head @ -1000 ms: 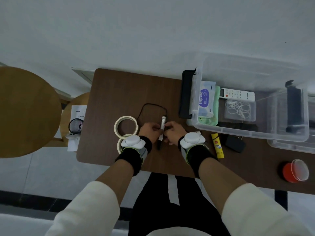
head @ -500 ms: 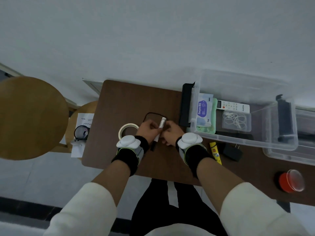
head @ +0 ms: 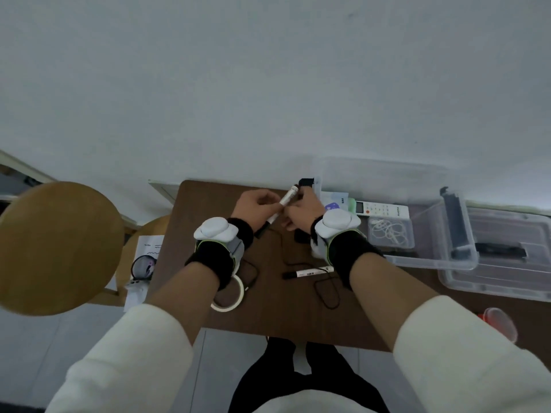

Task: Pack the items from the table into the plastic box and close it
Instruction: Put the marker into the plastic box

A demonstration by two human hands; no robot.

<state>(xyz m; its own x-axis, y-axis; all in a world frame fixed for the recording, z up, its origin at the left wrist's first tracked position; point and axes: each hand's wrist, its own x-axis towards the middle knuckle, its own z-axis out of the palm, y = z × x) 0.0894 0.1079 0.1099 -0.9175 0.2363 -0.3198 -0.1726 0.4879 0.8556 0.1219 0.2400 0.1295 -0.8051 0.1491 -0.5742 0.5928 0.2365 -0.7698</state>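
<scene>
Head view, as I read it from the remote station. Left hand [head: 256, 205] and right hand [head: 302, 210] meet above the far part of the brown table [head: 193, 234]. Both grip one white marker [head: 282, 204] — the left fingertips pinch its barrel and the right fingers curl onto it from the other side. The marker is held clear of the tabletop and tilted, with its pale end toward the box and its dark end toward the left wrist.

A second marker [head: 307, 273] lies flat on the table just beside the right wrist, with a black cable [head: 326, 293] looping near it. A tape roll [head: 231, 296] lies partly hidden under the left forearm.

The plastic box [head: 429, 262] stands open at the right of the table. Inside I can make out a remote control [head: 384, 208], a bag of earphones [head: 390, 234] and a wipes pack [head: 335, 204], the last half covered by the right hand. The clear lid [head: 507, 272] lies flat to the right of the box.

A blurred red container [head: 498, 321] sits at the near right edge, and a wooden stool [head: 56, 248] stands to the left of the table
</scene>
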